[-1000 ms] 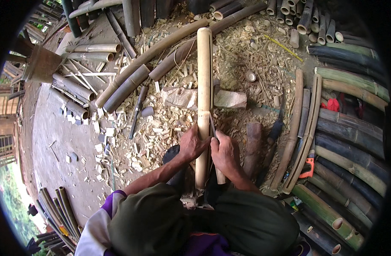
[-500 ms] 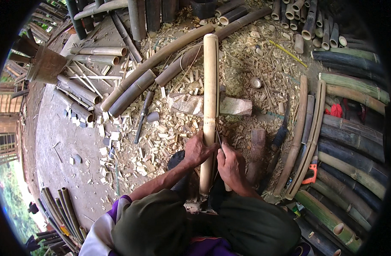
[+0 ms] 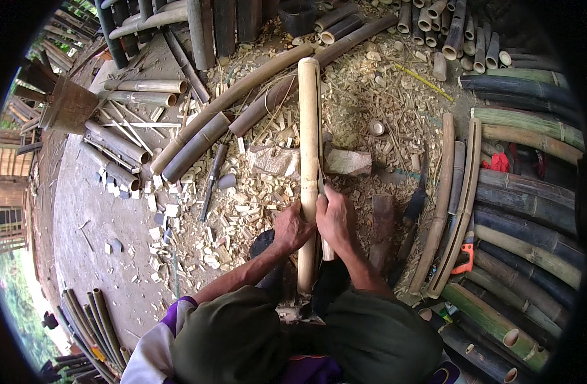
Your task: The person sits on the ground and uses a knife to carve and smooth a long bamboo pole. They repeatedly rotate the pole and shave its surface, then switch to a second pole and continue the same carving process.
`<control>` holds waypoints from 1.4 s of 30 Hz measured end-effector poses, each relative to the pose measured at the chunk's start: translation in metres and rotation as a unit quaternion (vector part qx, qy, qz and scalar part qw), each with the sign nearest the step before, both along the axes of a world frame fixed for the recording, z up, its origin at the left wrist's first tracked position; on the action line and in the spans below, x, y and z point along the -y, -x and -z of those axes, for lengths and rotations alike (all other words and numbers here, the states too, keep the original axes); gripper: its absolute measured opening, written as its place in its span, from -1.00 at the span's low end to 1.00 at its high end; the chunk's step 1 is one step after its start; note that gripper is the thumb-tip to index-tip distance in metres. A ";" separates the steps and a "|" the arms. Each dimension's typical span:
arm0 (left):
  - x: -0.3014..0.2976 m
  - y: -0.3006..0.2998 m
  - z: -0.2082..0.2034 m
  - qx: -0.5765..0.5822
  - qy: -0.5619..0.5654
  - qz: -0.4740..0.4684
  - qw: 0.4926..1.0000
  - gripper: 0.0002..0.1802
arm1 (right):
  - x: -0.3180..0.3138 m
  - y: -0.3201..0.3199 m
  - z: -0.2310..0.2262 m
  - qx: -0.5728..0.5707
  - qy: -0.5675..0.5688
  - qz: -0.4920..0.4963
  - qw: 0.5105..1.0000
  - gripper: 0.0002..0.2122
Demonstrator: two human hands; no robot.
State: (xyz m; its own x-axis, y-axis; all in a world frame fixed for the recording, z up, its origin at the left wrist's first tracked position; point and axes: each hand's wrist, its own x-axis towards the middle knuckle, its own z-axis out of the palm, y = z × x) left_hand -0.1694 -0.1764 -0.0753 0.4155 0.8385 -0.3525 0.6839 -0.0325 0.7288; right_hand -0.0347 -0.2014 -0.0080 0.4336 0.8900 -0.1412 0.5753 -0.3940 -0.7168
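A pale, peeled bamboo pole (image 3: pixel 309 134) stands lengthwise before me, its far end raised over a light wooden block (image 3: pixel 274 160) and its near end between my legs. A long slit runs down its right side. My left hand (image 3: pixel 293 227) is closed around the pole near its lower middle. Against the right side of the pole, my right hand (image 3: pixel 335 216) is closed on a knife; its thin blade (image 3: pixel 320 174) points away along the slit. The pale handle (image 3: pixel 328 251) sticks out behind that fist, toward my knee.
Wood chips (image 3: pixel 242 211) litter the ground. A chisel-like tool (image 3: pixel 214 182) lies left, a dark-handled machete (image 3: pixel 416 205) right. Dark bamboo poles (image 3: pixel 197 147) lie beyond. At right are stacked bamboo (image 3: pixel 523 185) and an orange-handled saw (image 3: pixel 463 259).
My right hand and the knife have moved forward along the pole's right side. My left hand stays on the pole. The whole view has shifted slightly.
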 end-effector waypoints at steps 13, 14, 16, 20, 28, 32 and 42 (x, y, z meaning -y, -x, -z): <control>-0.001 0.000 0.004 -0.002 0.021 -0.003 1.000 -0.41 | -0.014 -0.001 -0.016 0.082 0.000 -0.036 0.996 -0.76; -0.001 0.000 0.003 -0.010 0.017 0.000 1.000 -0.40 | -0.021 -0.003 -0.014 0.091 -0.004 -0.030 0.995 -0.80; -0.001 -0.003 0.000 0.002 0.024 -0.004 1.000 -0.40 | -0.036 -0.009 -0.013 0.081 -0.014 -0.019 0.996 -0.83; -0.001 0.001 0.009 -0.003 0.006 0.007 1.000 -0.41 | -0.084 -0.019 -0.007 0.092 -0.056 -0.021 0.994 -0.87; 0.002 0.005 0.010 0.000 -0.014 0.022 1.000 -0.36 | -0.190 -0.055 -0.019 0.095 -0.065 -0.013 0.993 -0.84; -0.004 0.001 0.003 0.001 0.019 0.040 0.999 -0.37 | -0.238 -0.076 -0.041 0.065 0.006 0.038 0.997 -0.79; -0.013 0.036 0.010 0.279 0.291 0.035 0.914 -0.48 | -0.009 -0.041 -0.026 -0.197 -0.028 -0.071 0.977 -0.69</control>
